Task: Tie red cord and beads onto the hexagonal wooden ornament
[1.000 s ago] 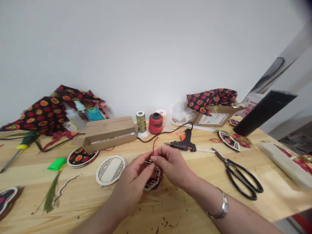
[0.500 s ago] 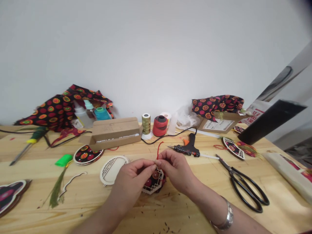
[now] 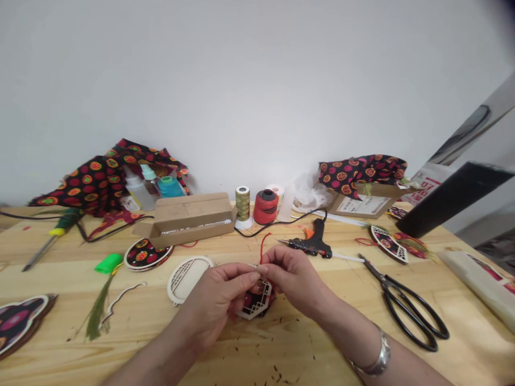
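Note:
A wooden lattice-framed ornament [image 3: 257, 305] with dark, red-patterned cloth is partly covered by my fingers, low over the table. Above it, a red cord [image 3: 263, 245] rises from the pinched fingertips of my right hand [image 3: 292, 273]. My left hand [image 3: 225, 292] pinches at the ornament's top edge, thumb and forefinger closed, its tips almost meeting the right ones. What lies exactly between the left fingertips is too small to make out. Just left of that hand is a pale round wooden frame [image 3: 189, 279] with lattice work, partly hidden by it.
Behind stand an open cardboard box [image 3: 193, 217], a gold thread spool [image 3: 243, 203] and a red thread spool [image 3: 265, 206]. A black glue gun [image 3: 314, 241] and black-handled scissors [image 3: 406, 303] lie to the right. Leftward are a green tassel [image 3: 100, 308] and a screwdriver [image 3: 52, 238].
Both hands hold nearly the same pinch at the ornament's top. The whole view has shifted slightly, so the table's things appear a little further right.

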The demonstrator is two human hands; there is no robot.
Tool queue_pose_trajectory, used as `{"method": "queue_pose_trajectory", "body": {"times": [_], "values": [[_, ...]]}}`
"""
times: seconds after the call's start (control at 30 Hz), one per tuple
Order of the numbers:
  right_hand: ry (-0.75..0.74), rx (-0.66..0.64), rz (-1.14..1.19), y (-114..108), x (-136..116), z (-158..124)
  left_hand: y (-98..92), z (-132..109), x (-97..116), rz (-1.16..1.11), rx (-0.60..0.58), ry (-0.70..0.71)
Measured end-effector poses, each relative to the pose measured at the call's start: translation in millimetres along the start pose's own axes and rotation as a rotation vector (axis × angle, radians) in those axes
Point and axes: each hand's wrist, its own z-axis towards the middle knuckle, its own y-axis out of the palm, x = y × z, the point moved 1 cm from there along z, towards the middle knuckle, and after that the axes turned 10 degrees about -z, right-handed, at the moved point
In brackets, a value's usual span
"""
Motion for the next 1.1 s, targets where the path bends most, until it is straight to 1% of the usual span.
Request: {"method": "queue_pose_trajectory", "body": {"times": [0.17, 0.23, 0.37, 0.47, 0.6, 0.7, 0.83, 0.87, 0.93, 1.03, 1.1], "values": [[0.003, -0.006, -0.004, 0.6, 1.1, -0.6, 0.5, 0.2, 0.7, 0.025, 0.026, 0.043], [-0.027, -0.018, -0.044, -0.1, 0.0, -1.7, -0.5, 0.9, 1.2, 0.016, 0.046, 0.065], [-0.156, 0.001, -0.292, -3.7, -5.0, -3.3, -3.4, 1.8, 1.7, -0.003, 0.108, 0.104], [-0.189, 0.040, -0.480, -5.2, -5.9, -4.3, -4.3, 1.6, 1.9, -0.016, 0.134, 0.113], [-0.216, 0.179, -0.640, -3.5, -4.0, -8.5, -2.5, 1.4, 3.6, -0.049, 0.153, 0.112], [-0.343, 0.232, -0.737, 1.8, -4.1, -14.7, -0.9, 1.4, 4.9, -0.072, 0.162, 0.121], [-0.627, 0.288, -1.008, 11.5, -3.0, -23.6, -0.1, 1.1, 4.7, -0.116, 0.138, 0.135], [-0.699, 0.282, -1.089, 13.8, -2.0, -25.2, 0.0, 0.7, 4.5, -0.140, 0.127, 0.128], [-0.806, 0.228, -1.234, 17.5, 0.7, -27.0, 0.6, -0.5, 4.5, -0.195, 0.115, 0.101], [-0.883, 0.113, -1.376, 19.5, 2.4, -27.7, 1.7, -2.6, 5.3, -0.263, 0.135, 0.048], [-0.912, 0.051, -1.402, 18.6, 0.1, -28.0, 2.7, -3.4, 6.5, -0.289, 0.142, 0.023]]}}
